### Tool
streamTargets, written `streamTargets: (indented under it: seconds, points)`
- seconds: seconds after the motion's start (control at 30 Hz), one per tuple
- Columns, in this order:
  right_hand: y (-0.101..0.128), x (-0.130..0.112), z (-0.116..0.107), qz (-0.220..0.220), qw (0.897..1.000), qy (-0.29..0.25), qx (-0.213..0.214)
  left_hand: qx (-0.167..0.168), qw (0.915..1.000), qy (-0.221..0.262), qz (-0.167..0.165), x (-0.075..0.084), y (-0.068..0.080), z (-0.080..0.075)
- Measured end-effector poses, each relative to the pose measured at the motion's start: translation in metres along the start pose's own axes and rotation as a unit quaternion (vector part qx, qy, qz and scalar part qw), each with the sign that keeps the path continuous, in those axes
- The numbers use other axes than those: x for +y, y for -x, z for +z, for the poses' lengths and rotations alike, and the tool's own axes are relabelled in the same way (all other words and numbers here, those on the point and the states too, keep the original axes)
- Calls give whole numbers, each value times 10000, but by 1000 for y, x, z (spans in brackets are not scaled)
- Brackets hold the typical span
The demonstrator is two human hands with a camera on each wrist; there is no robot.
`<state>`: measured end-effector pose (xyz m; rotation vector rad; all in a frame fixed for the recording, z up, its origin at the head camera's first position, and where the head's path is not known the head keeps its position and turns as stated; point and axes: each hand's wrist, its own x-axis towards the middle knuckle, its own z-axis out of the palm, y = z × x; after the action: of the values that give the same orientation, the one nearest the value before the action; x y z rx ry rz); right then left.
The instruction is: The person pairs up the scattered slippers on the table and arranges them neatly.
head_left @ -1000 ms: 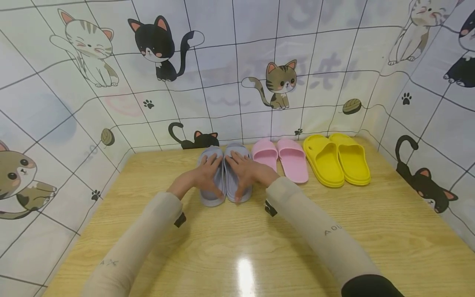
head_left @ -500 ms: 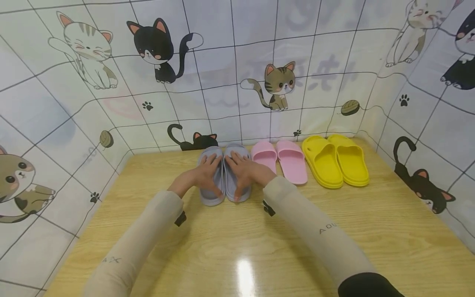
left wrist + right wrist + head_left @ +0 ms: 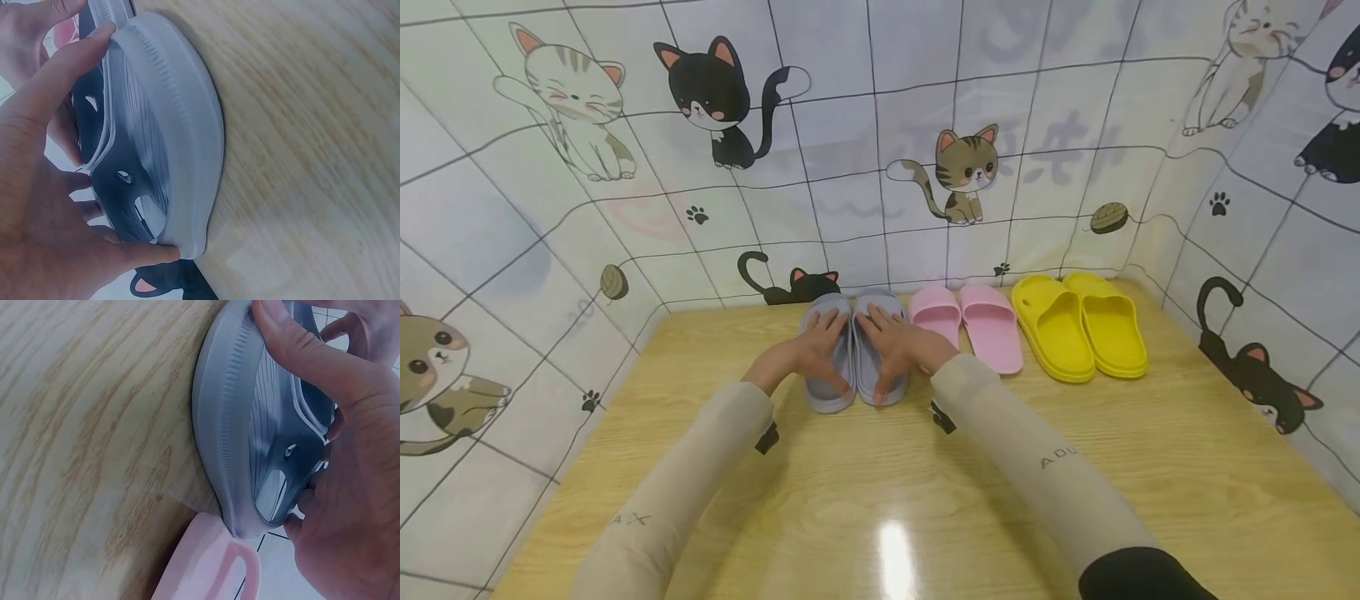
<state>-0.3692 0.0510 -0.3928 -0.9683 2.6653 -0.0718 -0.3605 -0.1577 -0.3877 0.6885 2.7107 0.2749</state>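
A pair of grey slippers sits side by side on the wooden surface, toes to the wall. My left hand (image 3: 815,356) spreads over the left grey slipper (image 3: 827,402). In the left wrist view its thumb (image 3: 69,59) touches the heel rim, and a straight finger (image 3: 147,253) reaches the toe end. Over the right grey slipper (image 3: 867,367) lies my right hand (image 3: 901,343), fingers toward the toe. The right wrist view shows that thumb (image 3: 300,344) on the heel rim. Parts of both straps are hidden under the hands.
Pink slippers (image 3: 994,337) stand just right of the grey pair, one nearly touching it in the right wrist view. Yellow slippers (image 3: 1060,337) stand farther right. A wall (image 3: 850,50) with printed cats rises behind the wooden surface (image 3: 820,500), with side walls left and right.
The head view has shifted slightly. Both hands stay on the grey slippers, which show hardly any movement.
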Motion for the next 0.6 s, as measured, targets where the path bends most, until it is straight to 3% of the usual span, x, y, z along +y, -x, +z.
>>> streamTargets:
  seconds: [0.6]
  points:
    - [-3,0,-3,51,10000,78,16,-48,10000,73,18,-5,-2,-2]
